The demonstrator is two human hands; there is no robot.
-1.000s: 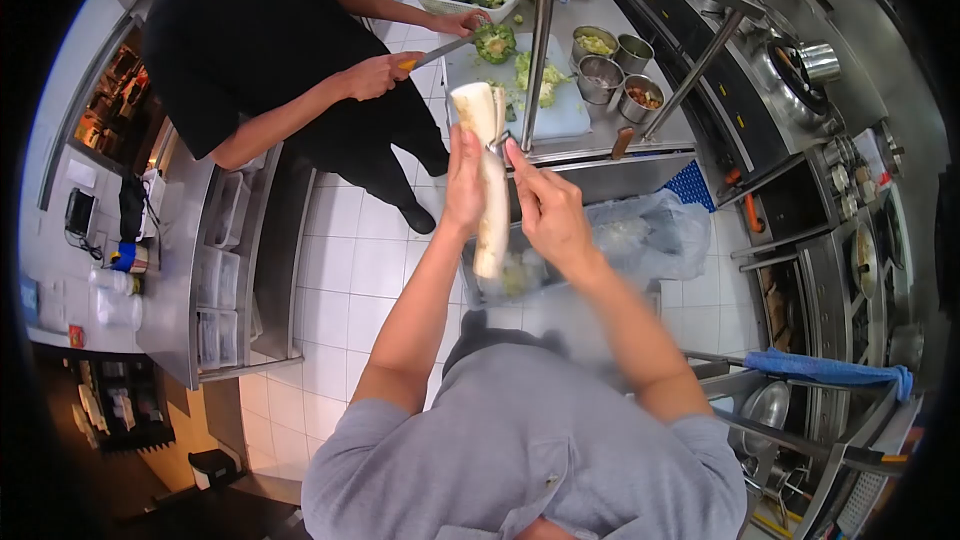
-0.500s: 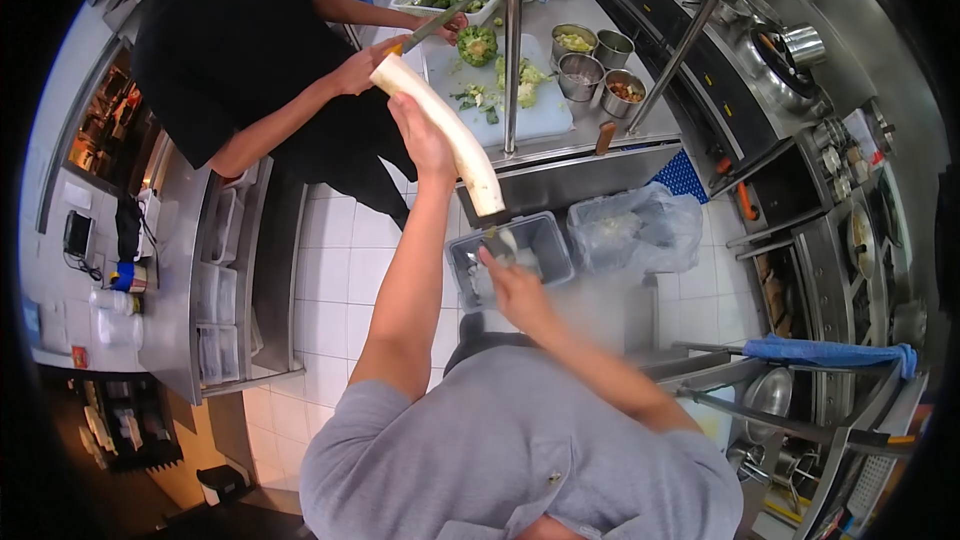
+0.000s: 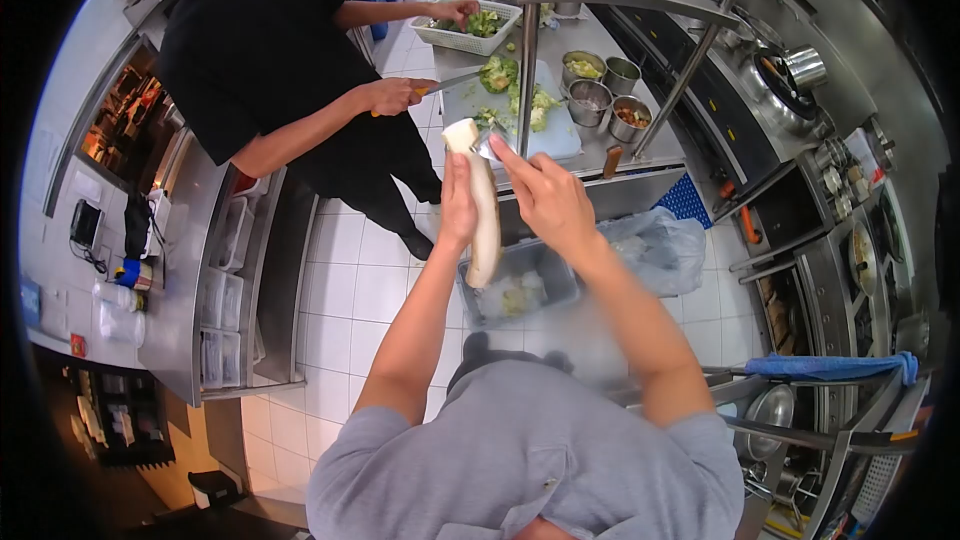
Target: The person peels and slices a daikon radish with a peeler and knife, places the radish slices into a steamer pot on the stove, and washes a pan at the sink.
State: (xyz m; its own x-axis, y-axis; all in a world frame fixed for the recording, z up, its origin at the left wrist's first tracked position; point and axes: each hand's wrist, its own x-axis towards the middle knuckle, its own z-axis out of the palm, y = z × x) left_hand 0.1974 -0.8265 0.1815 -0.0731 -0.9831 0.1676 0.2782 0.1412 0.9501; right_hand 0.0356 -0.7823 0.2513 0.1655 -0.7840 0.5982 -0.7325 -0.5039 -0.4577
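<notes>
A long pale root vegetable (image 3: pixel 485 215) hangs nearly upright over a grey bin (image 3: pixel 520 290) that holds pale scraps. My left hand (image 3: pixel 459 202) is wrapped round its upper part from the left side. My right hand (image 3: pixel 545 195) grips a small metal peeler (image 3: pixel 487 145), whose head lies against the vegetable near its top end. Part of the peeler is hidden by my fingers.
Ahead, a co-worker in black (image 3: pixel 280 60) holds a knife by a cutting board (image 3: pixel 550 135) with broccoli (image 3: pixel 497 73). A white basket (image 3: pixel 465 40), metal pots (image 3: pixel 588 100) and a shelf post (image 3: pixel 525 70) stand there. A plastic bag (image 3: pixel 660 250) lies right of the bin.
My left hand has swung the vegetable back from a slant to nearly upright. My right hand has risen from the bin to its top. The co-worker's far hand has moved into the basket.
</notes>
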